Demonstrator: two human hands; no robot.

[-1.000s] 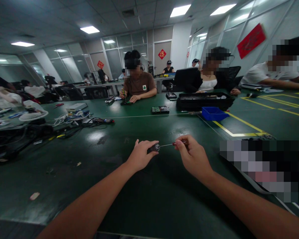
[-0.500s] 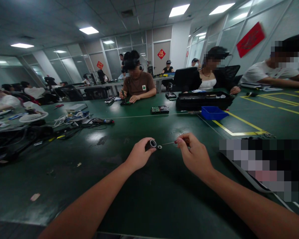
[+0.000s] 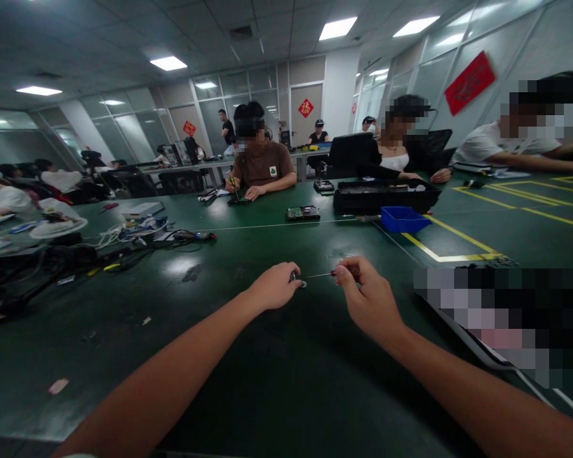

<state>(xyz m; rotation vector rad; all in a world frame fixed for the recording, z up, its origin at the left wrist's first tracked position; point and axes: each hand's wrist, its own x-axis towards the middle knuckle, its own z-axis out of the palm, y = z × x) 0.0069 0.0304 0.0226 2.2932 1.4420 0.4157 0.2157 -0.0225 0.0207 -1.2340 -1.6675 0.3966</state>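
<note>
My left hand (image 3: 273,289) is closed around a dark cylinder (image 3: 293,277) with a silvery ring at its end. Most of the cylinder is hidden behind the fingers. My right hand (image 3: 370,292) grips a screwdriver (image 3: 321,275) by its reddish-brown handle. Its thin shaft points left toward the cylinder. Just by the left fingertips and below the screwdriver's tip is a small round pale piece (image 3: 304,285); whether the tip touches it I cannot tell.
A green table (image 3: 248,375) spreads under both hands. Ahead are a circuit-board device (image 3: 303,214), a blue bin (image 3: 405,219) and a long black case (image 3: 384,198). Tangled cables (image 3: 138,238) lie left. A person (image 3: 265,162) works opposite; others sit to the right.
My left hand has turned and closed further over the cylinder, so its ringed end shows less. The right hand keeps its hold on the screwdriver. The view has shifted slightly.
</note>
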